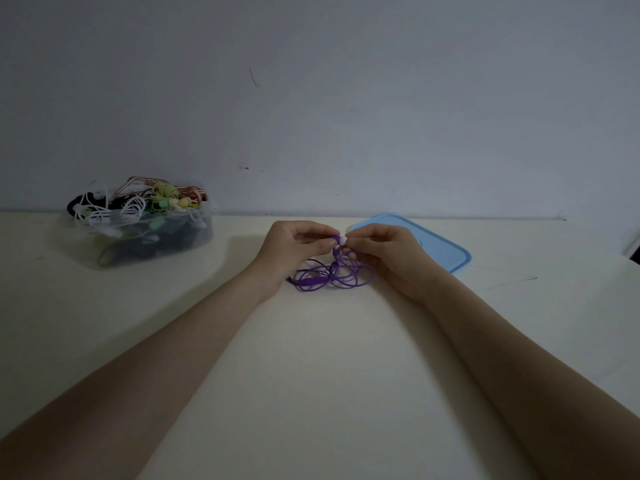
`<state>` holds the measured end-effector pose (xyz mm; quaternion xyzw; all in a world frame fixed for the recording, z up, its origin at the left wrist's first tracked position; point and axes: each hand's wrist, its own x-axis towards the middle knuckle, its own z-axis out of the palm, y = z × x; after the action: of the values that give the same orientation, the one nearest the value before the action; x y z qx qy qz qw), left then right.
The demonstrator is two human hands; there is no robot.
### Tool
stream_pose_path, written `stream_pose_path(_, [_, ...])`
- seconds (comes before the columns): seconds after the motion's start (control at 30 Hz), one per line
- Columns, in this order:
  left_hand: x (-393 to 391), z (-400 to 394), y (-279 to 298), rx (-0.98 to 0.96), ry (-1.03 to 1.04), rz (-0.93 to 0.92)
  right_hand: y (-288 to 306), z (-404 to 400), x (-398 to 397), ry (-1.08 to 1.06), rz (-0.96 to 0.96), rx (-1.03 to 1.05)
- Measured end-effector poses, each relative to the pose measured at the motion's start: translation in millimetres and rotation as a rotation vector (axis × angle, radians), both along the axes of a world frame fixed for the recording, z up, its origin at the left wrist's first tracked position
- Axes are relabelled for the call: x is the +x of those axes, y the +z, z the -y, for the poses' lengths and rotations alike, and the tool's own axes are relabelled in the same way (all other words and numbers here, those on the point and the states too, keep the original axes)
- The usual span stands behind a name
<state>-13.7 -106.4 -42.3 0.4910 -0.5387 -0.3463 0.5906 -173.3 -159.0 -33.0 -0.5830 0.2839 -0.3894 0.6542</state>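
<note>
Purple earphone cable [330, 277] lies in a loose tangle on the table [329, 375], mid-width, closer to the far edge than the near one. One earbud [341, 240] is lifted just above the pile.

Left hand [294, 249]: thumb and forefinger pinch the purple body of the earbud, other fingers curled. Right hand [384, 252]: fingertips pinch the bud's white tip from the other side, and lower fingers touch the cable below it. Both forearms stretch out over the table.

Looks like the untangling starts from the bud end. To do it well:
- hold the bud by its body, not by the tip, which could pull off
- lift and feed the bud back through the loops, no yanking, or the crossings cinch into knots
- leave the rest flat on the table so the loops stay readable
- find the inline piece low in the pile and free it early, since it will likely snag

Clear tub [173, 237] of mixed earphones sits at the far left, against the back edge. Blue lid [440, 247] lies flat just behind the right hand, near the far edge.
</note>
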Motion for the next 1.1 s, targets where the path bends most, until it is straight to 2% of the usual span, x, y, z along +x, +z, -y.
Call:
stream_pose_path(0.27, [0.5, -1.4, 2.1, 0.002, -0.064, 0.02, 1.9, 1.2, -3.5, 0.065, 0.045, 0.056])
stream_pose_path(0.6, [-0.3, -2.1, 2.0, 0.003, -0.005, -0.002, -2.5, 3.7, 0.3, -0.004, 0.071, 0.072])
stream_pose_path(0.8, [-0.7, -2.1, 1.8, -0.011, -0.015, 0.045, -1.5, 1.0, 1.9, 0.014, 0.031, -0.003])
stream_pose_path(0.97, [-0.5, 1.0, 0.1, -0.053, 0.074, 0.213, -2.7, 0.1, 3.0, -0.01, -0.023, -0.063])
stream_pose_path(1.1, [-1.2, 1.5, 0.7, -0.053, 0.102, 0.212, -3.8, -0.3, 3.0, -0.045, -0.106, -0.147])
